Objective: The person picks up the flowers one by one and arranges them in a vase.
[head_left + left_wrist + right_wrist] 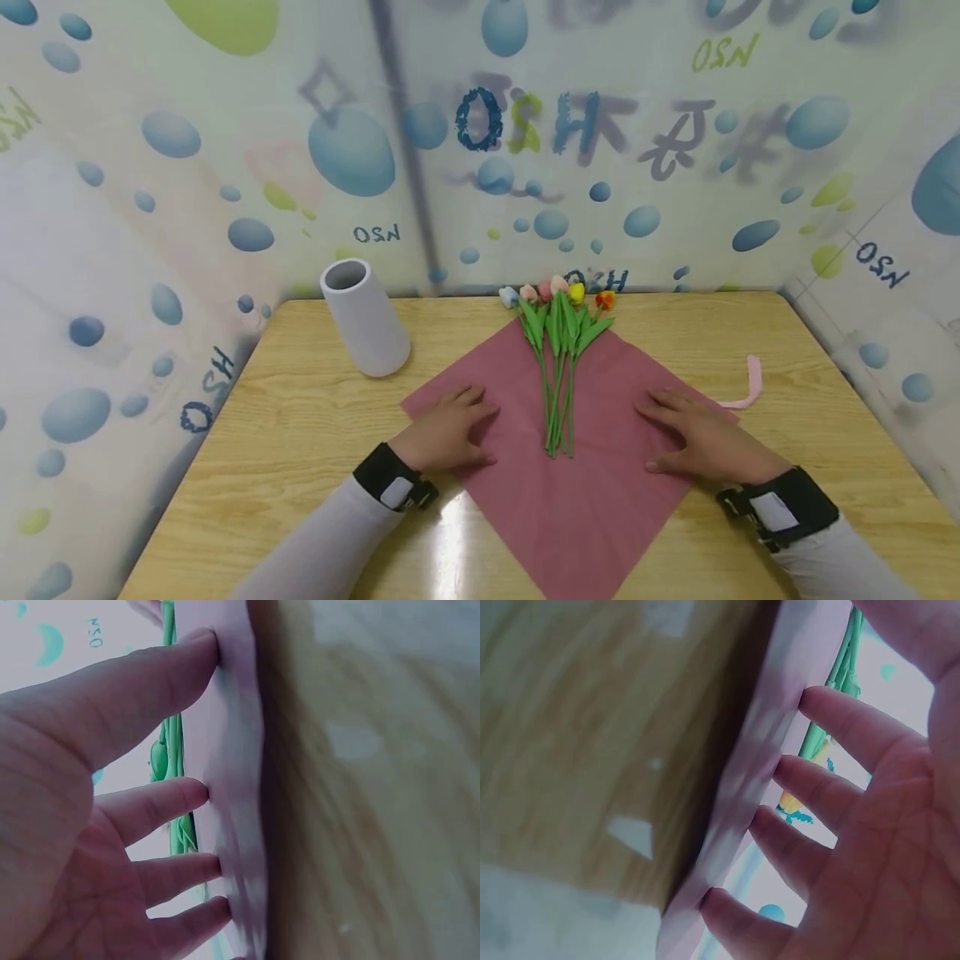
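A square sheet of dusky pink wrapping paper (592, 517) lies cornerwise on the table, with a bunch of artificial tulips (558, 358) on its upper middle. Their green stems point toward me, and the pink, yellow, orange and pale blue heads reach past the far corner. My left hand (448, 429) rests its spread fingertips on the sheet's left part. On the right part, the fingertips of my right hand (705, 437) touch the paper in the same spread way. Both wrist views show the fingers (161, 806) meeting the paper's surface, nothing gripped.
A white tapered vase (367, 321) stands at the back left of the wooden table (285, 433). A pale pink ribbon (753, 382) lies by the paper's right corner, partly hidden. Behind the table's far edge rises a patterned backdrop (551, 179).
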Demonstrator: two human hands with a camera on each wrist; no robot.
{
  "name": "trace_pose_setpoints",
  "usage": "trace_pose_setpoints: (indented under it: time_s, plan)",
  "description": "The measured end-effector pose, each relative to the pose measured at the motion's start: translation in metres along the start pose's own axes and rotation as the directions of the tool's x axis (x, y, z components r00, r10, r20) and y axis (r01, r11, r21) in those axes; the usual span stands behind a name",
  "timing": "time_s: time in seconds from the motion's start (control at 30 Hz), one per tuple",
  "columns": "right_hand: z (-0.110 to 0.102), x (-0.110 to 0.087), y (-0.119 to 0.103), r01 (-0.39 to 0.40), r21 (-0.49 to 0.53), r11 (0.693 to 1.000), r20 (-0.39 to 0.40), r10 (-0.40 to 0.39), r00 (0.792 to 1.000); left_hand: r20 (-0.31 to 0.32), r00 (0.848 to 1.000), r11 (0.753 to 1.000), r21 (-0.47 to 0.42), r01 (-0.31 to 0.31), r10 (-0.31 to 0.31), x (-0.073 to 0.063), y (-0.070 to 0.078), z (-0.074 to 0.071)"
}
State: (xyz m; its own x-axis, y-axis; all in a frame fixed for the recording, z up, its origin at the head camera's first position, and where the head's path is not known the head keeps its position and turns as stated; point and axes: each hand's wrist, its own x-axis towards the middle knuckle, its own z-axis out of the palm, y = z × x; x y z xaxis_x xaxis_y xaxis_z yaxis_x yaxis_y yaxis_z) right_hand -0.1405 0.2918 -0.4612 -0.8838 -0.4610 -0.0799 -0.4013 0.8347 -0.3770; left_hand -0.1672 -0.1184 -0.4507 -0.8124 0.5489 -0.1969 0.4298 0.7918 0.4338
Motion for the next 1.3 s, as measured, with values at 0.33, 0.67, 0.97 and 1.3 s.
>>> trace_pose_setpoints:
  time_s: [0.33,0.67,0.97,1.3]
  plan:
    - [-0.006,0.004,0.008,-0.004,0.023,1.0,-0.003,0.005,1.0,0.005,1.0,1.0,0.0,-0.004,0.004,0.015,-0.002,0.001]
    - [-0.006,0.007,0.012,0.001,0.013,1.0,-0.011,0.0,1.0,-0.007,1.0,1.0,-0.017,-0.017,0.017,0.016,0.0,-0.003]
    - [-0.01,0.013,0.004,-0.033,-0.026,0.999,0.01,0.033,0.999,0.009,1.0,1.0,-0.005,-0.011,0.011,0.017,0.0,-0.004]
    - [-0.017,0.046,-0.039,-0.113,-0.012,0.994,0.052,0.113,0.992,0.005,1.0,1.0,-0.018,-0.01,0.011,0.018,0.002,-0.006]
